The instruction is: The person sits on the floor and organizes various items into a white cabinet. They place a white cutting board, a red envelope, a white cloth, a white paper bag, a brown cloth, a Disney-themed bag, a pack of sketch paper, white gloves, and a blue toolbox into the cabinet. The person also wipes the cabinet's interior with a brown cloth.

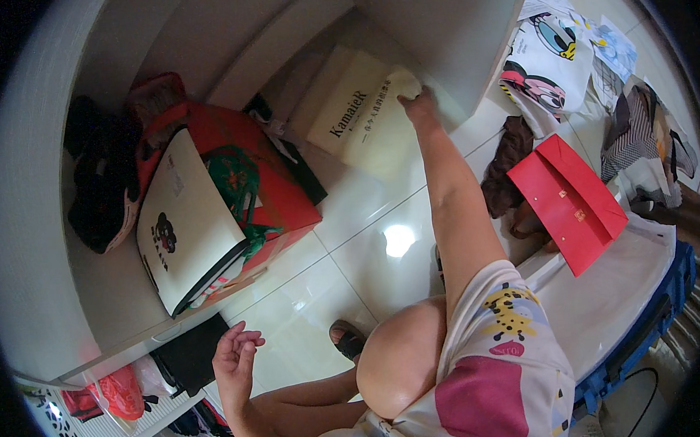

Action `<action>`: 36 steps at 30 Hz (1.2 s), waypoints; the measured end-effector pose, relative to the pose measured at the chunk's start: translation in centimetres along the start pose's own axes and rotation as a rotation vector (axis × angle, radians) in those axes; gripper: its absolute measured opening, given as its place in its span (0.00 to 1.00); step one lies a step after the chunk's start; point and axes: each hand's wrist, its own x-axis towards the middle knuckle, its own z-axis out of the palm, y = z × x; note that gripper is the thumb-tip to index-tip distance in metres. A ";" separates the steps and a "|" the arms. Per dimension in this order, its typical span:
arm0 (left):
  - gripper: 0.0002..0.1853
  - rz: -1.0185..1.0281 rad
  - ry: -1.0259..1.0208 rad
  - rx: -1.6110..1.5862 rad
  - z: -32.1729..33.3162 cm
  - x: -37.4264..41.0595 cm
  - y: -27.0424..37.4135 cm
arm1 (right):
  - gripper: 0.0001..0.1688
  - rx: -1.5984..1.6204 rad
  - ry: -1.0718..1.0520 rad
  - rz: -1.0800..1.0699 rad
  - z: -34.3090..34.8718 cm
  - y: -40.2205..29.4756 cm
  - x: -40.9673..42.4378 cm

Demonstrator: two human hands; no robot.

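My right hand [420,107] reaches forward and pinches the near right corner of a cream-coloured flat bag [353,108] that bears dark writing. The bag lies on the pale tiles beside an upright cabinet panel. My left hand [235,355] is raised above the floor, palm turned up, its fingers half curled around nothing. Ahead of it, a white bag or case with a bear print [187,227] leans on a red box [283,192]. Green ribbon-like material [235,180] lies over the box, partly hidden by the white case.
Dark shoes [101,178] sit on the cabinet shelf at left. A white rack [118,435] holds red and black bundles. At right are a red paper envelope bag [569,204], a dark brown cloth [507,166], a cartoon-print white bag [547,66] and a blue-edged white container [615,293].
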 end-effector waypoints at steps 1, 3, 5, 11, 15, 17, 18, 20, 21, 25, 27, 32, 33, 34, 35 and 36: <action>0.19 0.001 -0.006 -0.004 0.1 -0.1 0.0 | 0.40 0.060 -0.108 0.002 0.1 0.3 0.0; 0.18 -0.001 -0.013 -0.010 0.1 -0.1 0.0 | 0.39 -0.029 -0.152 0.017 0.6 0.3 0.0; 0.18 -0.004 -0.016 -0.012 0.0 0.0 -0.2 | 0.38 -0.023 -0.239 0.051 0.8 0.3 0.0; 0.18 -0.016 0.004 -0.021 0.1 -0.1 -0.3 | 0.37 -0.163 -0.557 0.093 0.0 -1.4 -2.7; 0.18 -0.006 -0.009 -0.007 0.1 -0.3 -0.3 | 0.29 0.015 -0.477 0.036 -0.2 -2.4 -6.0; 0.18 0.008 -0.025 0.015 0.2 -0.1 0.1 | 0.28 0.156 -0.398 0.124 1.4 -1.2 -5.6; 0.18 0.003 -0.023 0.013 0.2 -0.1 0.0 | 0.29 0.283 -0.371 0.131 1.7 -1.3 -5.5; 0.18 -0.006 -0.020 0.010 0.1 -0.1 -0.1 | 0.30 0.539 -0.314 0.146 2.3 -1.5 -5.2; 0.18 0.004 -0.025 0.007 0.1 -0.2 -0.1 | 0.29 0.478 -0.301 0.061 2.3 -2.1 -4.4; 0.19 0.022 -0.031 0.001 0.0 -0.7 -0.5 | 0.26 0.178 -0.115 -0.387 -1.5 -11.6 -2.9; 0.19 0.019 -0.034 -0.012 -0.1 -0.8 -0.5 | 0.25 0.205 0.004 -0.655 -4.5 -17.4 -1.7; 0.19 0.029 -0.022 -0.006 -0.5 -1.0 -0.5 | 0.15 0.074 -0.011 -1.151 -10.3 -28.9 -6.1; 0.18 0.032 -0.021 -0.015 -0.5 -1.1 -0.4 | 0.14 0.106 -0.013 -1.265 -10.5 -29.7 -7.1; 0.18 0.038 -0.023 -0.021 -0.5 -1.1 -0.2 | 0.13 0.050 -0.062 -1.302 -9.8 -29.6 -7.5; 0.18 0.043 -0.024 -0.028 -0.5 -1.1 -0.1 | 0.13 -0.006 -0.113 -1.337 -8.4 -28.7 -7.9; 0.18 0.045 -0.023 -0.018 -0.4 -1.2 0.0 | 0.13 -0.062 -0.171 -1.373 -6.8 -27.3 -8.3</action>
